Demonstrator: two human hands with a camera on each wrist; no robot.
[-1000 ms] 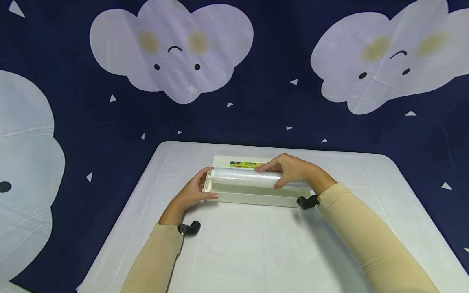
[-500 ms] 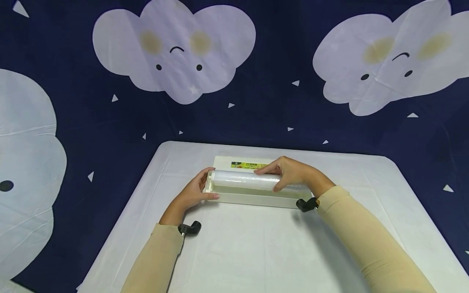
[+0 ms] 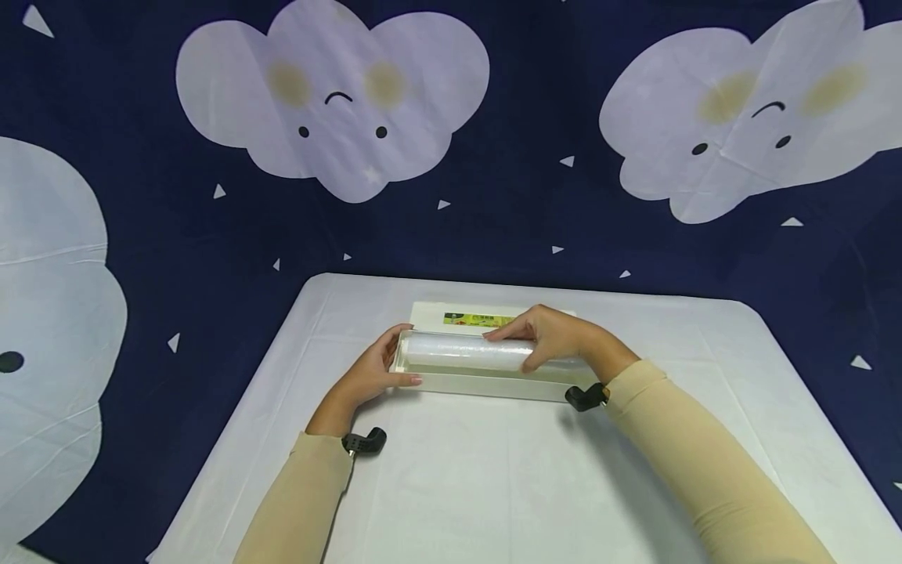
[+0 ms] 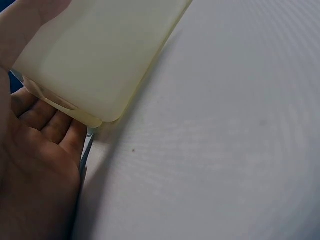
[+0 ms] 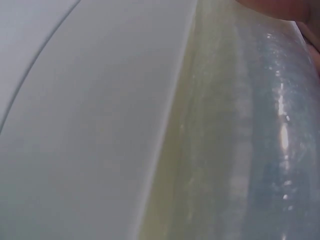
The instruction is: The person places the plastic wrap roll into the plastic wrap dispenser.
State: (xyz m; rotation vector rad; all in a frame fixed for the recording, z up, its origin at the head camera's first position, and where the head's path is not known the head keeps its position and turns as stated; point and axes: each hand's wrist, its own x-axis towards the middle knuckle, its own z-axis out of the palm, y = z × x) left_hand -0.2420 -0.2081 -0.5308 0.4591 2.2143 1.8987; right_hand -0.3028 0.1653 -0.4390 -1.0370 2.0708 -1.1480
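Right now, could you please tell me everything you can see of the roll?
The roll is a long, whitish, translucent cylinder with a glossy surface, seemingly plastic film, with bright highlights in the right wrist view. It lies on its side, lengthwise inside the open box, behind the front wall. The right hand holds it from above, thumb on its near side, nearer its right end, which that hand hides. Whether it rests on the box's bottom, I cannot tell.

From the head, we look forward and down. From each wrist, we look closely: left and head views share one end of the box [image 4: 102, 55]; right and head, the roll [image 5: 277, 130].
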